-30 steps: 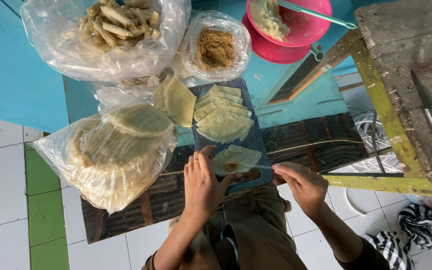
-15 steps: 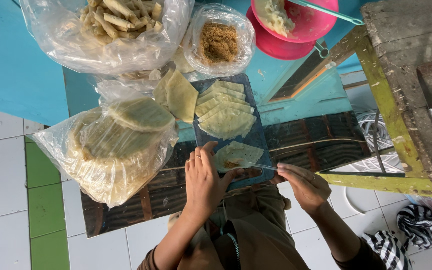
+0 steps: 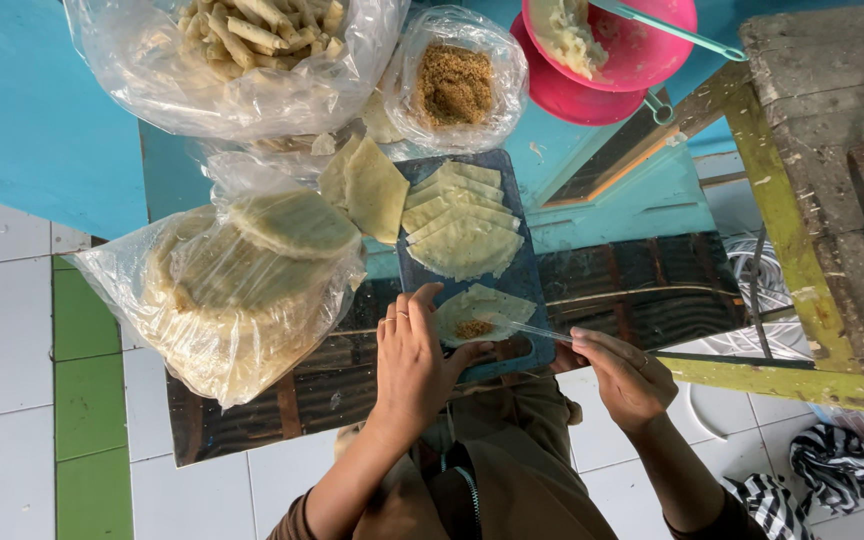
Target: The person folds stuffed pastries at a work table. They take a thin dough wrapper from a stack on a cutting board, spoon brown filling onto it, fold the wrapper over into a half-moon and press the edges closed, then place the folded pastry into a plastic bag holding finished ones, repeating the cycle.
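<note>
We see the left hand [image 3: 414, 362] lying half open, fingers steadying a thin pale wrapper [image 3: 477, 312] with brown filling [image 3: 473, 328] at the near end of a dark blue board [image 3: 527, 270]. The right hand [image 3: 627, 378], at three o'clock from the wrapper, is closed around a clear plastic spoon [image 3: 537, 331] whose tip reaches the filling. Folded wrappers [image 3: 464, 228] lie at twelve o'clock.
</note>
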Motion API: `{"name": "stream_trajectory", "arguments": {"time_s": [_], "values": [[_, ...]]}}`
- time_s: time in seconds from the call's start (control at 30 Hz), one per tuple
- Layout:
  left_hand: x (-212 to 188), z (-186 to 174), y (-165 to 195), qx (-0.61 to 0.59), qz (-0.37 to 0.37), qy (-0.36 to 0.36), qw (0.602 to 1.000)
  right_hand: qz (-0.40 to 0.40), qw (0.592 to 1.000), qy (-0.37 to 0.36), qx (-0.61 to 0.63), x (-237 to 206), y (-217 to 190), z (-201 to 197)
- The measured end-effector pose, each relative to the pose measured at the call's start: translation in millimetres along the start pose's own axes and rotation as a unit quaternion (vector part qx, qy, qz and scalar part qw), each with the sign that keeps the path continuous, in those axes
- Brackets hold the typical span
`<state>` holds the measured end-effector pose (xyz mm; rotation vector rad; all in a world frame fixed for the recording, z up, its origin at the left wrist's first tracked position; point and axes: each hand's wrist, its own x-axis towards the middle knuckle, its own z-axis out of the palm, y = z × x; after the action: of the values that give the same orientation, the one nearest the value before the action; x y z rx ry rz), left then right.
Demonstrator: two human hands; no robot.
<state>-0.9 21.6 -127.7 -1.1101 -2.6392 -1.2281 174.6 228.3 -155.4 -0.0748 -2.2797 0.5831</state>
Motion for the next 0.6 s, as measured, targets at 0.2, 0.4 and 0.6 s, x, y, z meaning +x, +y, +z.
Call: {"name": "stream_trajectory", "arguments": {"time_s": [0.2,0.4,0.6], "values": [[-1,0,-2,-0.001,-0.002,-0.013,1.000,-0.053,0.999,-0.007,-0.006,1,-6,-8],[-2,0,-4,-0.031,-0.004,-0.014,0.999,0.142,0.981,0.025,0.126,-1,-11,-1],[-5,-3,-10,-0.056,0.015,-0.023,0.998,0.370,0.876,-0.016,0.310,2,-2,1]]}}
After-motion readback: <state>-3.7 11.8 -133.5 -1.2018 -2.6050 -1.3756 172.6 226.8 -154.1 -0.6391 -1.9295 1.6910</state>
